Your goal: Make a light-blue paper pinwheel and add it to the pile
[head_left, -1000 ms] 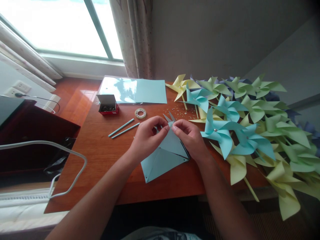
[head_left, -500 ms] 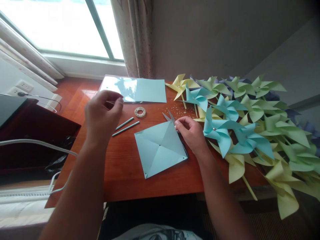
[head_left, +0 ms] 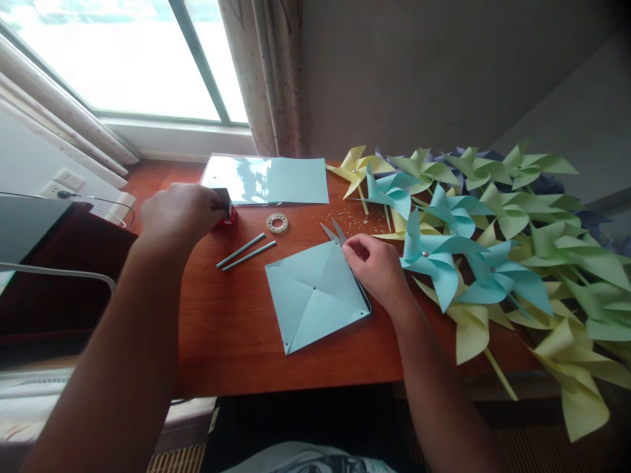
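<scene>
My left hand [head_left: 185, 210] is over a small dark and red box [head_left: 227, 215], its fingers curled together at the box, tips partly hidden. A light blue paper square [head_left: 305, 315] with diagonal creases lies flat, with small dark holes at its centre and near corners. Beside its upper right edge is my right hand [head_left: 372, 263], thumb and forefinger closed together; what they hold, if anything, is hidden. Just past the fingertips, scissors blades [head_left: 335, 231] stick out from under the paper. Two thin blue sticks [head_left: 246, 253] and a tape roll [head_left: 277, 223] lie between the hands.
Many finished paper pinwheels [head_left: 438, 253] in yellow, blue, green and purple cover the right side. Behind the tape, a clear sleeve [head_left: 241, 180] lies with blue paper sheets [head_left: 300, 180]. Tiny scraps [head_left: 359, 223] are scattered near the scissors. A window and curtain [head_left: 276, 79] stand beyond the table.
My left hand has moved left and a little down, from above the table to the small box, which now shows. My right hand has barely shifted; the paper and scissors stay put.
</scene>
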Tool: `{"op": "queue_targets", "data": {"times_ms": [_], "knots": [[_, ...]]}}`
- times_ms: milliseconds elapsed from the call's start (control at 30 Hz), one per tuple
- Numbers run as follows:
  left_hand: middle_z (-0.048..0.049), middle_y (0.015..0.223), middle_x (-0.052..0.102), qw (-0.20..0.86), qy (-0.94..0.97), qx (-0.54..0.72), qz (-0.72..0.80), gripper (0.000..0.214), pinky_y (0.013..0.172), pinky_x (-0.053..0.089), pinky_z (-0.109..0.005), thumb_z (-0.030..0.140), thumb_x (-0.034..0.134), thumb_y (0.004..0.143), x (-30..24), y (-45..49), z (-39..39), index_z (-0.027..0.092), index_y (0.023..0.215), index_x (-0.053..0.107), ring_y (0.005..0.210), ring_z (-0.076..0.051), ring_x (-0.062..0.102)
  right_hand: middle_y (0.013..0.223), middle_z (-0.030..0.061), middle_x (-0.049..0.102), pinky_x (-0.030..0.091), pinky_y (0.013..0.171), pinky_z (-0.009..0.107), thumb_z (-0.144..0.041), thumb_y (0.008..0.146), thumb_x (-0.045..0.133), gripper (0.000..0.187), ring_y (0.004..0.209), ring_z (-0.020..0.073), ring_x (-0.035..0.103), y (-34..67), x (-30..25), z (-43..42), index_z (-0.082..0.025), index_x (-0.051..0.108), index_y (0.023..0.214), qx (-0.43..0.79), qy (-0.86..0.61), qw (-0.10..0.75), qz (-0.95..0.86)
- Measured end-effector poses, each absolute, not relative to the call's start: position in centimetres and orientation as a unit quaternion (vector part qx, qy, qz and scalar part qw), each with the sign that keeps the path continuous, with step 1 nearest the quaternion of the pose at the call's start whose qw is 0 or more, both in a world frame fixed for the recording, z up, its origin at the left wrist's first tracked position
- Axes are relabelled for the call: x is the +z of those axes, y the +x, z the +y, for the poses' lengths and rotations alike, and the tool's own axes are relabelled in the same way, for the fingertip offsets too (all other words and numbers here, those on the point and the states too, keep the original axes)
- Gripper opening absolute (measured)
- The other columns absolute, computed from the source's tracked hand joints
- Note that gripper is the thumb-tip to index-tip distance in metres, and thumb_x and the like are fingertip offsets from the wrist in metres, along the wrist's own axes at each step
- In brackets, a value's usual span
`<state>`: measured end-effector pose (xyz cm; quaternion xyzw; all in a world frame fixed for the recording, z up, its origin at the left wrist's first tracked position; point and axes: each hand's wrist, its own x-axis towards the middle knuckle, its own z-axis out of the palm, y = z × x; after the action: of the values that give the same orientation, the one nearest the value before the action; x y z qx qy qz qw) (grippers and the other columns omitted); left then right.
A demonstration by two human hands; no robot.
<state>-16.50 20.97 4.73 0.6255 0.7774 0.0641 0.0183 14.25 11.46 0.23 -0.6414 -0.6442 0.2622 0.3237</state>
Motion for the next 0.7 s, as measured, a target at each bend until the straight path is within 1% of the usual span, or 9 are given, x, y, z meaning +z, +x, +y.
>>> {"op": "queue_targets", "data": {"times_ms": [133,267,400,533,600,700], "knots": [[-0.0015,0.056,0.047,0.044,0.624,0.077,0.777,0.022,0.08,0.041,-0.039,0.034,0.085,0.054,4.1,-16.8,22.0,0.031,0.075,0.081,0.073,-0.024,0.05,0.077,0.0024,0.074,0.045,0.068,0.032,-0.031,0.089,0.06,0.015,0.071,0.0208,0.065,14.3,0.2,11.5,-0.023,0.068,0.08,0.249,-0.648,0.317,-0.646],[-0.0008,0.056,0.046,0.042,0.617,0.067,0.783,0.021,0.078,0.042,-0.04,0.034,0.086,0.049,3.9,-17.1,22.8,0.033,0.069,0.08,0.069,-0.021,0.047,0.077,0.0028,0.073,0.045,0.067,0.032,-0.031,0.089,0.059,0.015,0.072,0.0212,0.065,14.2,0.2,11.4,-0.023,0.068,0.08,0.247,-0.646,0.312,-0.651],[0.0002,0.05,0.043,0.029,0.625,0.077,0.777,0.02,0.076,0.041,-0.036,0.032,0.088,0.044,4.0,-16.9,22.9,0.032,0.06,0.077,0.069,-0.021,0.046,0.076,0.0029,0.073,0.045,0.067,0.032,-0.03,0.089,0.059,0.015,0.072,0.0217,0.065,14.1,0.1,11.4,-0.023,0.069,0.08,0.244,-0.647,0.308,-0.653],[-0.0001,0.05,0.038,0.02,0.638,0.1,0.763,0.019,0.074,0.038,-0.034,0.041,0.086,0.051,3.9,-16.5,22.2,0.029,0.06,0.074,0.069,-0.021,0.046,0.078,0.0037,0.074,0.046,0.069,0.033,-0.03,0.089,0.059,0.015,0.073,0.0224,0.066,14.1,0.1,11.4,-0.023,0.069,0.081,0.243,-0.648,0.309,-0.653],[-0.0003,0.052,0.036,0.024,0.65,0.114,0.751,0.021,0.076,0.037,-0.035,0.045,0.085,0.055,3.8,-16.4,21.8,0.028,0.06,0.073,0.071,-0.021,0.045,0.079,0.004,0.074,0.046,0.07,0.033,-0.03,0.089,0.059,0.015,0.074,0.0225,0.066,14.1,0.1,11.4,-0.023,0.069,0.081,0.242,-0.646,0.308,-0.655],[-0.0011,0.054,0.034,0.038,0.651,0.125,0.748,0.026,0.08,0.037,-0.038,0.047,0.085,0.057,3.6,-16.5,21.6,0.027,0.057,0.069,0.076,-0.022,0.046,0.078,0.0037,0.074,0.045,0.07,0.033,-0.029,0.09,0.059,0.014,0.073,0.0223,0.066,14.1,0.1,11.4,-0.022,0.069,0.082,0.238,-0.645,0.302,-0.66]]}}
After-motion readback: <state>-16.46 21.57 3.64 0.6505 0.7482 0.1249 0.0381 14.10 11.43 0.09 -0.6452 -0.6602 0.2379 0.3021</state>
